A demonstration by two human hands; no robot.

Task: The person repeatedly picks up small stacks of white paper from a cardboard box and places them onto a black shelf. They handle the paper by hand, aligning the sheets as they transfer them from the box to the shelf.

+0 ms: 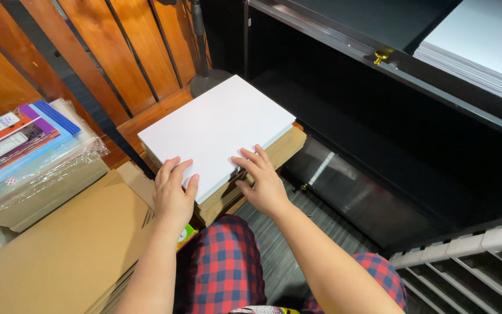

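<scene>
Red-and-blue checked trousers (223, 264) fill the near edge of the view, the person's knees drawn up under both forearms. Just ahead of them, the left hand (172, 195) lies flat with fingers spread on the near left corner of a white stack of sheets (216, 131), thumb hooked over its edge; it presses rather than grips. The right hand (262, 180) rests open on the near right edge, fingertips fanned across the top sheet, as if to keep the pile square. Neither hand is clenched.

That white stack sits on a pile of brown cardboard (262, 168) whose edges show beneath both hands, so the sheets stay level and raised off the floor.

Left of the left hand lie flattened brown cardboard boxes (71, 244). Beyond them, further left, is a clear plastic-wrapped bundle (24, 151) of flat packs in orange, purple and blue, with small white rectangular labels on top.

Past the right hand, a dark open cabinet (379, 134) stands with a small brass knob (382, 56). On top of it, far right, another stack of white sheets (477, 52) lies.
</scene>
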